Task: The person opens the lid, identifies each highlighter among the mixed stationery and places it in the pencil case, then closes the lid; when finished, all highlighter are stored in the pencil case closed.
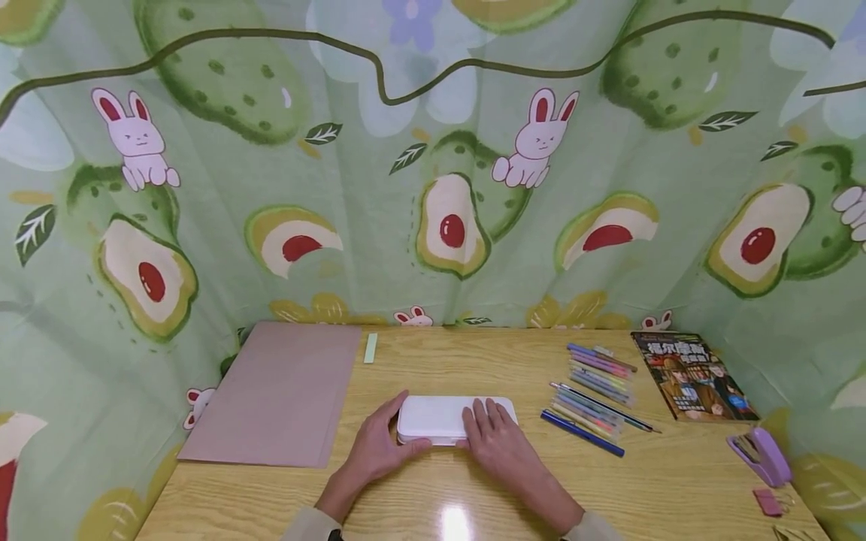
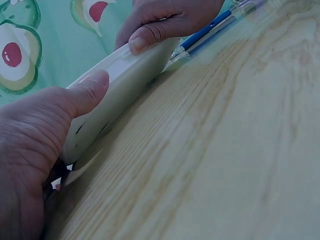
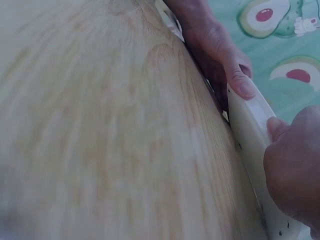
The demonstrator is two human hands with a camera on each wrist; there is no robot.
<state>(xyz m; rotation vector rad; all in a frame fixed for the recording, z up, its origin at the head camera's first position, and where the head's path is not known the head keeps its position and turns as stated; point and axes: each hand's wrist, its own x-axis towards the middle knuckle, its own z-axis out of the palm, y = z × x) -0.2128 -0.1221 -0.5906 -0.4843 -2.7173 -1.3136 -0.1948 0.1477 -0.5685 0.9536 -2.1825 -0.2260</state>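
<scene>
Far left on the wooden table [image 1: 433, 496]: flat mauve folder [image 1: 277, 394], lying square, with a small pale green strip [image 1: 370, 348] just beside its top right corner. Centre, near the front edge: white pencil case [image 1: 440, 417], closed, lying flat on the table. Left hand [image 1: 375, 447] grips its left end, thumb [image 2: 90, 87] pressed on the near long edge, other fingers wrapped round the end; left wrist view confirms contact. Right hand [image 1: 497, 439] lies on the case's right half, fingers spread flat over the lid, thumb [image 3: 275, 127] hooked on the near edge, so it clamps the case between thumb and fingers. Right wrist view shows both thumbs on the same edge, apart from each other. Right of the case: blue pen [image 1: 582, 433] nearest, at a slant, then a loose row of coloured pens [image 1: 595, 387] fanned toward the back. Further right: a book [image 1: 693, 376] with a printed cover, flat, near the back. Far right by the table edge: purple stapler [image 1: 761, 453], and a small pink clip [image 1: 767, 502] in front of it. Green avocado-and-rabbit curtain [image 1: 433, 173] behind and at both sides.
</scene>
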